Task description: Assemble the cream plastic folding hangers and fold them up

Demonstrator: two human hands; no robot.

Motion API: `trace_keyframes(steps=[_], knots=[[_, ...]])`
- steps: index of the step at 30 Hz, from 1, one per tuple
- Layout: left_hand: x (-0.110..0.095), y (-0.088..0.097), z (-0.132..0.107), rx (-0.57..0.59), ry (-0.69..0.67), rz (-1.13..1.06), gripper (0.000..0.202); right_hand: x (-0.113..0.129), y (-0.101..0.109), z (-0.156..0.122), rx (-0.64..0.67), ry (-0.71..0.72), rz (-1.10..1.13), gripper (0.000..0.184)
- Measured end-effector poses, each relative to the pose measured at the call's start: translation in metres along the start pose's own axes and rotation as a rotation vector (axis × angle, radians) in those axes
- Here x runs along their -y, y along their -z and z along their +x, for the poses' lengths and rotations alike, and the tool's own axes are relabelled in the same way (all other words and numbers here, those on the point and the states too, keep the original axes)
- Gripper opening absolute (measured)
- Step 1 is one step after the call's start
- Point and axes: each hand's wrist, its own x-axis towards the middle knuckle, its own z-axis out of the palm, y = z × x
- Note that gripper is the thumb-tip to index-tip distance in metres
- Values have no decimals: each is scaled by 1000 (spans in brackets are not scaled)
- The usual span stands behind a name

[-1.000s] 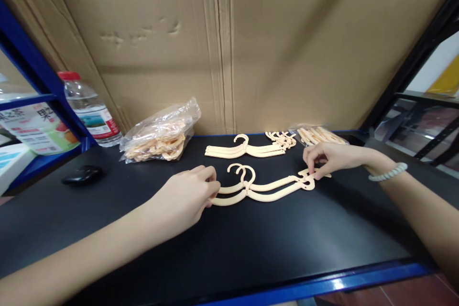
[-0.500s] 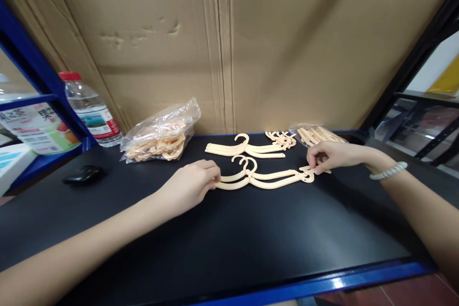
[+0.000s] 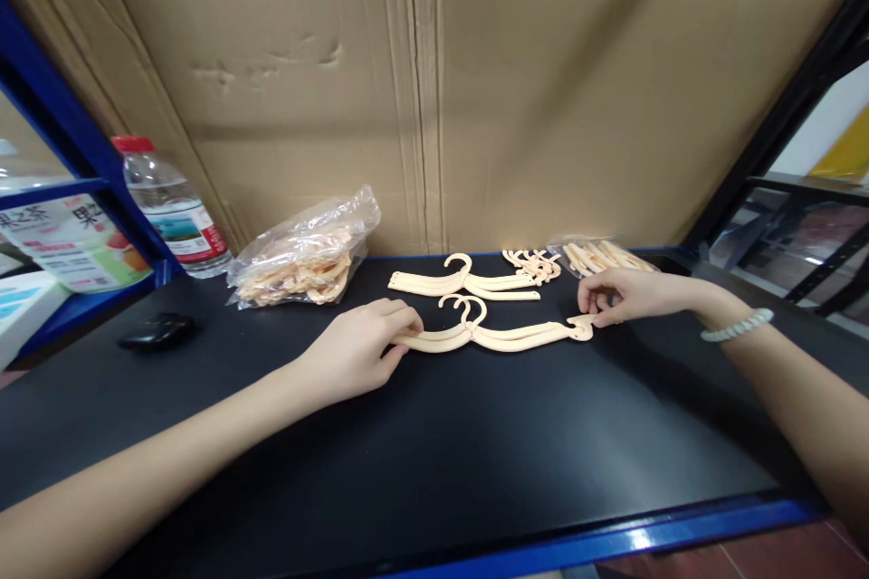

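Note:
Two cream-coloured folding hangers (image 3: 516,340) lie nearly stacked on the black tabletop, their hooks pointing to the back. My left hand (image 3: 359,344) has its thumb and fingers closed around the left end of these hangers, hiding their tips. At the opposite end, my right hand (image 3: 628,296) pinches small cream hook-shaped end pieces (image 3: 580,327), partly covered by the fingers. Just behind them lies another group of cream hangers (image 3: 434,283) with a hook upright. A heap of small curved hook pieces (image 3: 536,264) sits behind its right end.
A clear bag of cream parts (image 3: 305,258) stands at the back left, and another bag of straight parts (image 3: 601,255) at the back right. A black mouse (image 3: 157,331) and a water bottle (image 3: 176,208) are on the left. Cardboard (image 3: 577,90) walls the back.
The front hanger has shifted back against the one behind, narrowing the gap between their arms. My left hand's grip has moved slightly; my right hand is nearly where it was, still pinching.

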Motion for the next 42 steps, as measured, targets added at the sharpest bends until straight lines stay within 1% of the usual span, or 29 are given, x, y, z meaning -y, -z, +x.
trace_keyframes(steps=[4, 7, 9, 11, 12, 13, 15, 17, 20, 24, 31, 33, 36, 38, 42], knots=[[-3, -3, 1, -13, -5, -12, 19, 3, 2, -3, -39, 28, -76, 39], [-4, -12, 1, -53, -20, -42, 25, 13, -3, 1, -138, 74, -87, 38], [-5, -20, 1, -75, -32, -60, 25, 27, -14, 7, -260, 159, -77, 32], [-6, -26, 2, -86, -39, -70, 23, 45, -29, 13, -414, 273, -86, 26], [-7, -28, 2, -90, -42, -76, 22, 54, -37, 16, -467, 330, -109, 25], [-7, -30, 2, -93, -45, -84, 22, 64, -46, 18, -490, 396, -126, 25], [-7, -32, 2, -95, -53, -110, 24, 79, -61, 20, -454, 508, -148, 29], [-6, -33, 2, -89, -67, -142, 25, 89, -71, 20, -391, 576, -176, 37], [-5, -35, 2, -74, -87, -176, 27, 95, -78, 19, -335, 573, -228, 47], [-4, -37, 3, -71, -94, -184, 28, 95, -79, 20, -321, 541, -224, 52], [0, -41, 2, -96, -124, -193, 28, 93, -82, 20, -318, 535, -287, 49], [1, -41, 2, -91, -125, -188, 28, 92, -81, 19, -345, 544, -291, 48], [0, -40, 2, -84, -132, -181, 28, 89, -76, 18, -419, 541, -278, 48], [-1, -39, 2, -86, -137, -172, 28, 87, -72, 18, -434, 528, -280, 41], [-2, -38, 1, -94, -133, -158, 29, 86, -66, 18, -383, 490, -261, 24]])
